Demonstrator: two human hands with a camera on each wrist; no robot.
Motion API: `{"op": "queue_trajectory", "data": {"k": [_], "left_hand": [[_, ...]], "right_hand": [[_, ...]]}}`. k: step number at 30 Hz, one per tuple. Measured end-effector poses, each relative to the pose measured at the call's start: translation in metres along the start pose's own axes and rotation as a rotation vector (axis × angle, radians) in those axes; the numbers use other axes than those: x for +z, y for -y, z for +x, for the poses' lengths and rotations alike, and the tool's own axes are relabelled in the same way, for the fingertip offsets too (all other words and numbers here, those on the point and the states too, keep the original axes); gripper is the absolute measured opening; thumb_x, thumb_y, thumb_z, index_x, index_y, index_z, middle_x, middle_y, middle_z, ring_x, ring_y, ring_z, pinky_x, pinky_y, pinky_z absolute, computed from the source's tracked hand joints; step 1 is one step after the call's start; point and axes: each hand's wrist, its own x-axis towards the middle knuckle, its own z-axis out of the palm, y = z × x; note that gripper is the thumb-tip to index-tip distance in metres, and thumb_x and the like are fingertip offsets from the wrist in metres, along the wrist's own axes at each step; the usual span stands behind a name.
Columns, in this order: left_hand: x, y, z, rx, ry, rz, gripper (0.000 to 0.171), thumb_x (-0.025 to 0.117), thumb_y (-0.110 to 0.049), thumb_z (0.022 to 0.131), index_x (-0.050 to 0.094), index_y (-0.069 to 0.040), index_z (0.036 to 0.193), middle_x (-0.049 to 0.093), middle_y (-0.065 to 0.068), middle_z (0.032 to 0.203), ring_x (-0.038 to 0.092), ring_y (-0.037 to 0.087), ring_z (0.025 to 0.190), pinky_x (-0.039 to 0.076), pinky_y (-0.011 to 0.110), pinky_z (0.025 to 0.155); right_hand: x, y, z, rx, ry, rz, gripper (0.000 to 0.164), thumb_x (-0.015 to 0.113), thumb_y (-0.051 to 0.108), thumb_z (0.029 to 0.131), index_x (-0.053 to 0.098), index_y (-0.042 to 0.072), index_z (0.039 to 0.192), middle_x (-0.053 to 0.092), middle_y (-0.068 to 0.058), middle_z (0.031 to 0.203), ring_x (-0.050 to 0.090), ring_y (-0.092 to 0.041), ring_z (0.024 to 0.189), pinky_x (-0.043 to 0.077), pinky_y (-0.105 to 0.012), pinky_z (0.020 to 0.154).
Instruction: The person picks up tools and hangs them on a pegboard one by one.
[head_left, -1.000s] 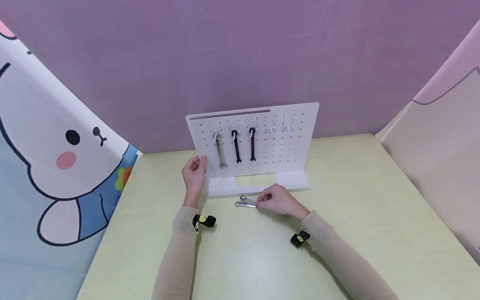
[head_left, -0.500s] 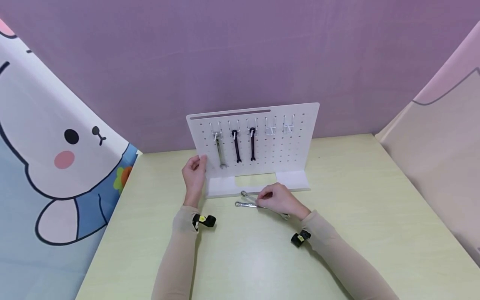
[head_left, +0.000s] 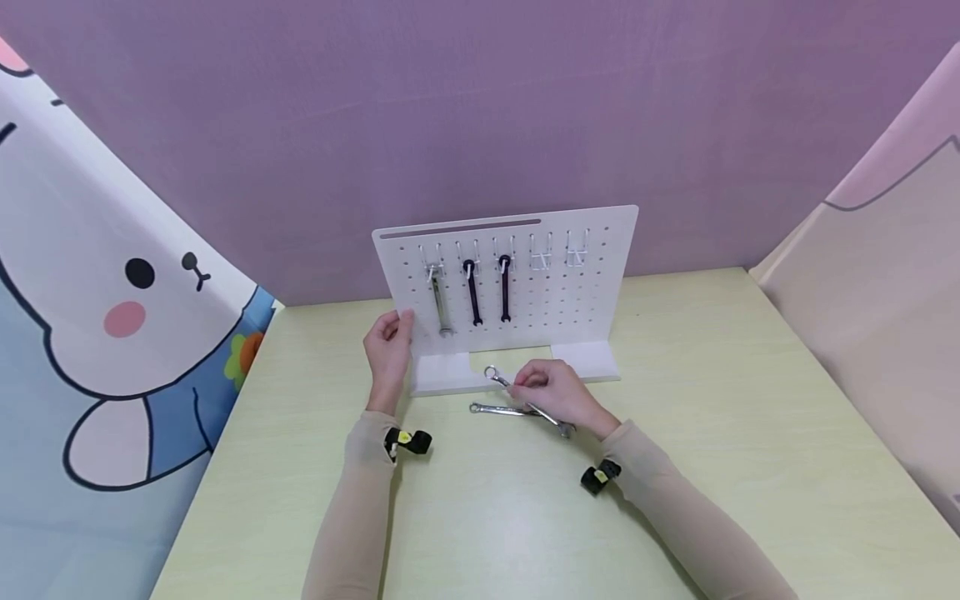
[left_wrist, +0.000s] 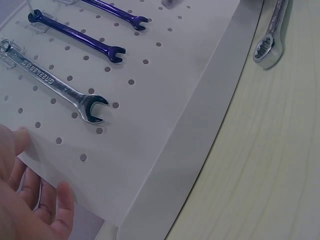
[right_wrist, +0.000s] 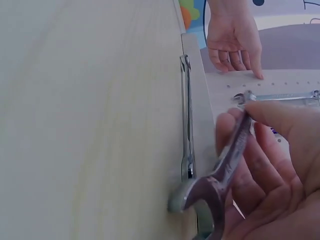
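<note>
My right hand (head_left: 561, 392) pinches a silver combination wrench (head_left: 554, 422) between thumb and fingers, tilted and raised off the table; its ring end points toward the pegboard and its open end toward me in the head view. Below it another silver wrench (head_left: 495, 409) lies on the table along the front of the board's base. With the thumb on the front face and fingers behind, my left hand (head_left: 388, 354) grips the left edge of the white pegboard (head_left: 562, 304). On its hooks hang a silver wrench (left_wrist: 55, 80) and two dark wrenches (head_left: 474, 293), (head_left: 506, 289).
Two clear hooks (head_left: 541, 262) at the pegboard's right hold nothing. The board's white base (head_left: 588, 362) stands on a pale wooden table (head_left: 720, 400). A purple backdrop (head_left: 480, 108) rises behind, with a cartoon-printed cloth (head_left: 187, 333) at the left.
My right hand has lifted one of the two wrenches from the table, moving slightly up and toward the board. The other wrench stays put, and my left hand has not moved.
</note>
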Motion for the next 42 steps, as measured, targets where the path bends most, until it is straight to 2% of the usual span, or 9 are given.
{"op": "queue_trajectory", "data": {"k": [6, 10, 17, 24, 27, 31, 34, 38, 42], "left_hand": [[0.0, 0.001, 0.001, -0.004, -0.002, 0.0, 0.031, 0.074, -0.027, 0.103, 0.073, 0.001, 0.117, 0.066, -0.015, 0.084, 0.059, 0.001, 0.077, 0.051, 0.014, 0.07], [0.001, 0.001, 0.002, -0.006, -0.003, -0.008, 0.031, 0.074, -0.026, 0.103, 0.073, 0.002, 0.117, 0.066, -0.015, 0.083, 0.059, 0.0, 0.076, 0.051, 0.013, 0.069], [0.001, 0.001, 0.002, -0.009, -0.003, -0.015, 0.032, 0.075, -0.027, 0.102, 0.073, 0.001, 0.117, 0.067, -0.015, 0.084, 0.06, 0.001, 0.076, 0.051, 0.013, 0.069], [0.001, 0.001, 0.003, -0.021, -0.01, -0.011, 0.035, 0.075, -0.029, 0.102, 0.073, 0.002, 0.118, 0.067, -0.015, 0.085, 0.06, 0.0, 0.076, 0.051, 0.013, 0.069], [0.001, 0.001, 0.002, -0.021, -0.006, -0.006, 0.034, 0.074, -0.028, 0.103, 0.073, 0.002, 0.119, 0.067, -0.014, 0.086, 0.06, 0.0, 0.077, 0.051, 0.013, 0.07], [0.001, 0.0, 0.001, -0.01, -0.001, -0.004, 0.032, 0.074, -0.027, 0.103, 0.073, 0.002, 0.118, 0.067, -0.013, 0.087, 0.06, 0.001, 0.078, 0.051, 0.013, 0.07], [0.0, -0.001, 0.001, -0.007, 0.0, -0.007, 0.032, 0.074, -0.026, 0.103, 0.073, 0.002, 0.118, 0.067, -0.013, 0.087, 0.061, 0.001, 0.078, 0.052, 0.013, 0.07], [0.0, 0.0, 0.001, -0.007, -0.001, 0.001, 0.032, 0.074, -0.027, 0.103, 0.073, 0.001, 0.118, 0.068, -0.013, 0.088, 0.061, 0.001, 0.078, 0.052, 0.014, 0.071], [0.0, 0.0, 0.001, -0.007, 0.001, 0.009, 0.033, 0.073, -0.029, 0.103, 0.073, 0.001, 0.119, 0.068, -0.012, 0.088, 0.061, 0.001, 0.079, 0.052, 0.014, 0.072]], "right_hand": [[-0.001, 0.002, 0.002, 0.013, -0.116, -0.016, 0.017, 0.08, 0.025, 0.097, 0.077, 0.009, 0.101, 0.081, -0.007, 0.093, 0.073, -0.014, 0.077, 0.054, -0.025, 0.073], [-0.003, 0.005, 0.001, 0.036, -0.127, -0.007, 0.016, 0.078, 0.026, 0.098, 0.077, 0.01, 0.103, 0.081, -0.009, 0.096, 0.07, -0.015, 0.077, 0.051, -0.026, 0.07], [-0.005, 0.009, 0.001, 0.043, -0.142, -0.011, 0.017, 0.076, 0.025, 0.1, 0.077, 0.009, 0.107, 0.081, -0.008, 0.099, 0.068, -0.015, 0.08, 0.051, -0.029, 0.073], [-0.008, 0.011, 0.002, 0.034, -0.18, 0.067, 0.017, 0.075, 0.021, 0.101, 0.076, 0.007, 0.11, 0.082, -0.01, 0.103, 0.078, -0.029, 0.084, 0.057, -0.025, 0.068], [-0.011, 0.013, 0.001, 0.038, -0.186, 0.105, 0.02, 0.074, 0.021, 0.101, 0.075, 0.005, 0.113, 0.081, -0.013, 0.106, 0.079, -0.036, 0.087, 0.06, -0.026, 0.07], [-0.014, 0.018, 0.0, 0.052, -0.187, 0.137, 0.024, 0.075, 0.022, 0.101, 0.075, 0.004, 0.116, 0.081, -0.015, 0.109, 0.079, -0.038, 0.09, 0.06, -0.026, 0.073], [-0.016, 0.02, 0.001, 0.062, -0.189, 0.144, 0.025, 0.075, 0.024, 0.101, 0.075, 0.005, 0.117, 0.081, -0.013, 0.11, 0.079, -0.036, 0.091, 0.058, -0.025, 0.069], [-0.018, 0.021, 0.003, 0.067, -0.204, 0.156, 0.024, 0.075, 0.025, 0.101, 0.075, 0.007, 0.116, 0.082, -0.01, 0.108, 0.08, -0.033, 0.088, 0.048, -0.021, 0.055], [-0.021, 0.022, 0.004, 0.059, -0.228, 0.176, 0.023, 0.076, 0.025, 0.101, 0.075, 0.006, 0.114, 0.082, -0.008, 0.106, 0.079, -0.029, 0.084, 0.044, -0.02, 0.052]]}}
